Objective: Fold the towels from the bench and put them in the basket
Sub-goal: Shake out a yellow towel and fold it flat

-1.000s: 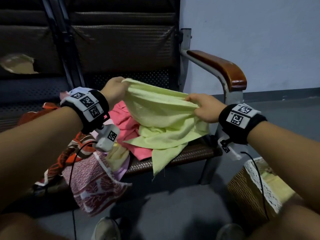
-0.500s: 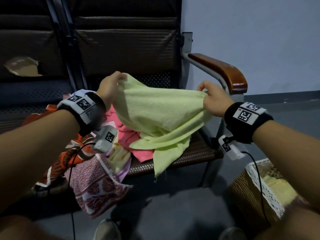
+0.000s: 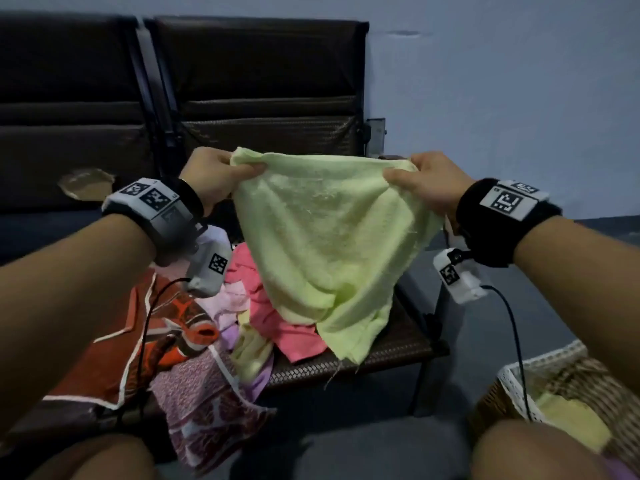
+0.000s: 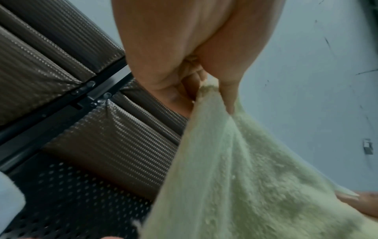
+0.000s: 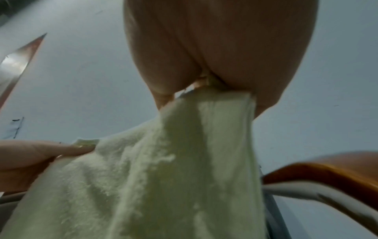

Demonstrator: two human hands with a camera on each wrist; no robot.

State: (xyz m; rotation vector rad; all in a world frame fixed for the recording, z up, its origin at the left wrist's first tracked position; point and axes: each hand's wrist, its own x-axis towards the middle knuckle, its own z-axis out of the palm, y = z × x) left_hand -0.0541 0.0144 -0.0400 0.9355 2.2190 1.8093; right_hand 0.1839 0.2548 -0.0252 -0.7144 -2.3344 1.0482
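A pale yellow-green towel hangs spread between both hands above the bench seat, its lower tip drooping onto the pile. My left hand pinches its top left corner, thumb on the near side. My right hand pinches the top right corner. The left wrist view shows the thumb and fingers clamped on the towel edge; in the right wrist view the towel hangs from my curled fingers. A woven basket with a white lace rim stands on the floor at lower right, with a folded yellow towel inside.
A pile of towels lies on the bench: a pink one, a red-orange patterned one, and a maroon patterned one hanging over the front edge. A wooden armrest is at the bench's right end. Cables trail from both wrist cameras.
Both hands have lifted the yellow-green towel higher and pulled its top edge out straight, so most of it now hangs off the pile. The head view has tilted upward.
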